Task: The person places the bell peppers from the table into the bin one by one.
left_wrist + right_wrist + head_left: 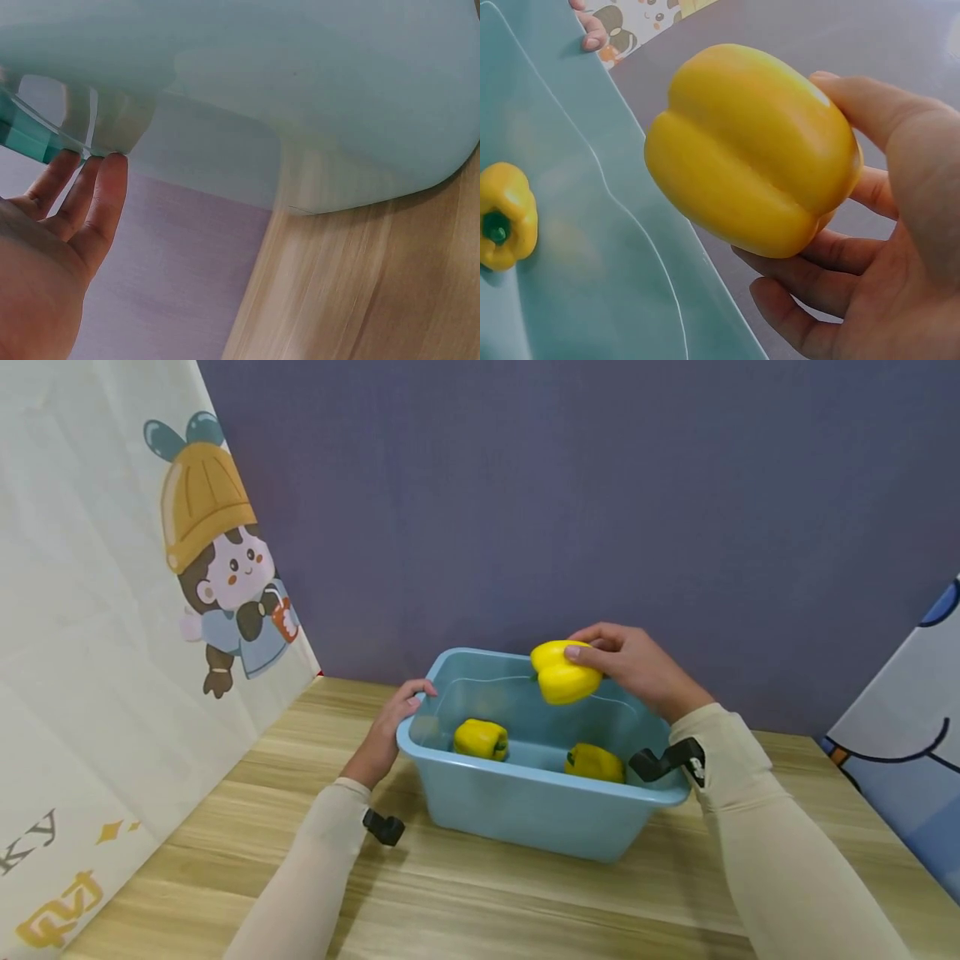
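My right hand (pixel 637 664) holds a yellow bell pepper (pixel 564 673) over the far side of a light blue plastic tub (pixel 525 814). In the right wrist view, thumb and fingers grip the pepper (pixel 754 154) from one end. Two more yellow bell peppers lie inside the tub, one at the left (pixel 480 739) and another at the right (pixel 594 763). At the tub's left end, my left hand (pixel 386 735) grips the rim. The left wrist view shows fingertips (pixel 112 176) on the tub's wall, with the thumb hidden.
The tub stands on a wood-grain table (pixel 247 860). Close behind it rises a grey-purple wall panel (pixel 570 510). A white sheet with a cartoon figure (pixel 232 577) hangs at the left, and another printed sheet (pixel 907 727) borders the right side.
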`<state>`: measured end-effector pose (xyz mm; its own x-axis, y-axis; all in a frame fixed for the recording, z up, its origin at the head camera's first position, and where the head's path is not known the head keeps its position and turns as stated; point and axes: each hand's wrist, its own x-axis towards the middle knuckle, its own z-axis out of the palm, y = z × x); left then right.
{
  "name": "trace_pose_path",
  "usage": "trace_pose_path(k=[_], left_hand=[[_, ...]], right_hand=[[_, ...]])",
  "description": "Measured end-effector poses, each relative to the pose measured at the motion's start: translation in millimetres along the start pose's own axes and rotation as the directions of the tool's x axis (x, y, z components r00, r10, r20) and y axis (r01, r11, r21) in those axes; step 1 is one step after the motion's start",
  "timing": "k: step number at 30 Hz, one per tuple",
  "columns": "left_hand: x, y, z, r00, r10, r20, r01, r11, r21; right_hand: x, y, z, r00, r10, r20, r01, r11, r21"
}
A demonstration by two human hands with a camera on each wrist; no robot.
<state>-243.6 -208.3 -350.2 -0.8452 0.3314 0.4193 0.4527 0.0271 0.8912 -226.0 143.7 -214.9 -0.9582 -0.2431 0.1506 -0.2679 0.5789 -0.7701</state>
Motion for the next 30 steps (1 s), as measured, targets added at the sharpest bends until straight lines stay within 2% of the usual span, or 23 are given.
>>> trace_pose_path(k=[16,30], left_hand=[[-0.1,-0.2,0.0,1.0,0.011,0.002,-0.011,1.0,-0.006],[-0.4,-0.6,-2.6,1.0,0.005,0.003,-0.005,1.0,-0.013]], right_hand=[[1.8,-1,9,1.0,0.005,0.013,-0.005,0.999,-0.042],[3.4,-4,11,0.998,0.056,0.015,-0.055,0.996,-0.073]])
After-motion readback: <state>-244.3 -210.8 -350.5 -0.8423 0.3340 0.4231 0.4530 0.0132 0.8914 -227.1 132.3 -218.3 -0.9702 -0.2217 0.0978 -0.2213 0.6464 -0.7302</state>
